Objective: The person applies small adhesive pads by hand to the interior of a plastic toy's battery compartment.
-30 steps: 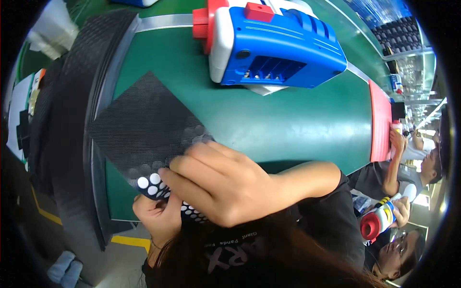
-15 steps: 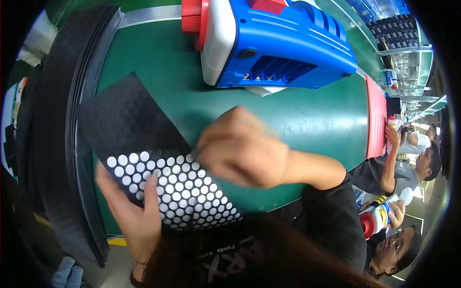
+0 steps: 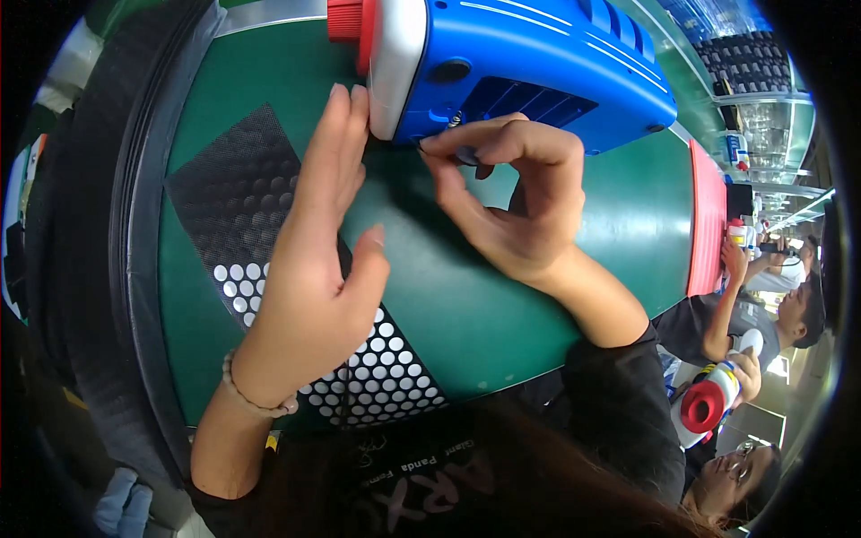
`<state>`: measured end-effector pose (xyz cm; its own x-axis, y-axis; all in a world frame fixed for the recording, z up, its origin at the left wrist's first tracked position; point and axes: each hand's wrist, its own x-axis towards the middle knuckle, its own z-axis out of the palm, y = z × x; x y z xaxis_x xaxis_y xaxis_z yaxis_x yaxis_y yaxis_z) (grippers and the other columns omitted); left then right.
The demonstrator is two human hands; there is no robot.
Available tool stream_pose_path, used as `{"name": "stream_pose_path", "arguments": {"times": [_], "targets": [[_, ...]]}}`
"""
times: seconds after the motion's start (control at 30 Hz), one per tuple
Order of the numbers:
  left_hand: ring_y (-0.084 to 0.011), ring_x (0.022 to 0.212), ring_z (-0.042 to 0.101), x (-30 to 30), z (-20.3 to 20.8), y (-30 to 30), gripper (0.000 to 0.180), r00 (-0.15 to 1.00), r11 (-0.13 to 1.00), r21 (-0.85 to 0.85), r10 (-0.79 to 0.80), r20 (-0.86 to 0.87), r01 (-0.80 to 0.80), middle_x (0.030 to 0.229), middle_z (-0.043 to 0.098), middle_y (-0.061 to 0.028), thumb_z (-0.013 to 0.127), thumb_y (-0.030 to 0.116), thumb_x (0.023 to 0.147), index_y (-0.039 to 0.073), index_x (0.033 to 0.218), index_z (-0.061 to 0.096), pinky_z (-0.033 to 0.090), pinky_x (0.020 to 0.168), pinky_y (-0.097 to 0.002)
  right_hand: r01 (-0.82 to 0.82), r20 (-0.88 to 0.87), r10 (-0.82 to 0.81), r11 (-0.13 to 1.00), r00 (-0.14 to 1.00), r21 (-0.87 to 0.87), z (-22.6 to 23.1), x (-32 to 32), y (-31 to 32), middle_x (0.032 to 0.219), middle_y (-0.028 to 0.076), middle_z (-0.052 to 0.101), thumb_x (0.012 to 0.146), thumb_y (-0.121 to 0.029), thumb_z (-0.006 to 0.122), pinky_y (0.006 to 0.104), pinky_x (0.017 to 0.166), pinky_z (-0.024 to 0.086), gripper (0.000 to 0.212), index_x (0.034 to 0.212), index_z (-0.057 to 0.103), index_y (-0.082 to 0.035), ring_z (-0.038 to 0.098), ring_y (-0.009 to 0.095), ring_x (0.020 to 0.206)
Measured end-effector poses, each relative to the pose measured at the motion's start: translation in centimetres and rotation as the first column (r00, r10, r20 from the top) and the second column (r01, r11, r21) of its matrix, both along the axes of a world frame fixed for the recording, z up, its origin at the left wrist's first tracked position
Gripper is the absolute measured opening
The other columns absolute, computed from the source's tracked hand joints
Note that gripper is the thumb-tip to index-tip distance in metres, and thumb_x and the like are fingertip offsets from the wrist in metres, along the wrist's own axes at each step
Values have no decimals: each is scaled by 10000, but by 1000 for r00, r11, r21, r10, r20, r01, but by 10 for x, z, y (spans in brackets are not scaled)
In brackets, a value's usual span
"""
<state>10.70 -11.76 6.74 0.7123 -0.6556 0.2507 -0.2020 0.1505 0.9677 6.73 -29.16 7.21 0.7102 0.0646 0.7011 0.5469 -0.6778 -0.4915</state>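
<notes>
My left hand [image 3: 314, 242] is stretched out flat over a black sheet, fingertips against the white end of a blue and white plastic case with a red knob. The black sheet [image 3: 238, 188] carries rows of white round stickers [image 3: 386, 359]; its far part shows only round marks. My right hand [image 3: 525, 197] pinches at the near edge of the blue case [image 3: 529, 54]. A small dark round piece [image 3: 466, 156] shows between its fingers, partly hidden. Beside it the case has an open compartment with a metal spring and a round black foot [image 3: 451, 71].
A black padded edge [image 3: 134, 233] runs along the left of the green tabletop [image 3: 430, 341]. On the right stands a pink-red bin [image 3: 707, 215]. Beyond it, other people handle red and white items, and shelves [image 3: 762, 99] rise behind.
Both hands have left the sheet and moved up to the case. My left hand has gone flat against its white end; the right now pinches beside its near edge. The case has shifted slightly.
</notes>
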Motion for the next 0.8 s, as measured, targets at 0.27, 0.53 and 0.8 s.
{"name": "stream_pose_path", "arguments": {"times": [0.27, 0.53, 0.8], "targets": [[-277, 1333, 160, -1, 0, -4, 696, 1000, 1000, -30, -9, -13, 9, 1427, 168, -183, 358, -116, 753, 4, 1385, 90, 181, 1065, -412, 41, 39, -37, 991, 999, -131, -2, 3, -1, 803, 130, 623, 657, 119, 668, 208, 547, 419, 438, 925, 356, -28, 578, 142, 671], [-291, 1315, 215, 1, 3, -2, 719, 999, 998, -58, 12, -35, -14, 1401, 231, -193, 353, -119, 729, 16, 1385, 89, 195, 1061, -415, 118, 43, -112, 976, 993, -186, 2, 4, 7, 744, 98, 605, 661, 102, 679, 204, 522, 421, 409, 890, 366, -28, 566, 132, 633], [-294, 1305, 242, 1, 5, 1, 711, 999, 999, -19, 40, 7, -40, 1389, 250, -203, 353, -113, 748, 33, 1389, 85, 205, 1056, -417, 465, 123, -454, 802, 883, -374, 10, -13, -10, 530, 5, 496, 635, -88, 792, 175, 374, 355, 472, 899, 406, -24, 477, 62, 414]]}}
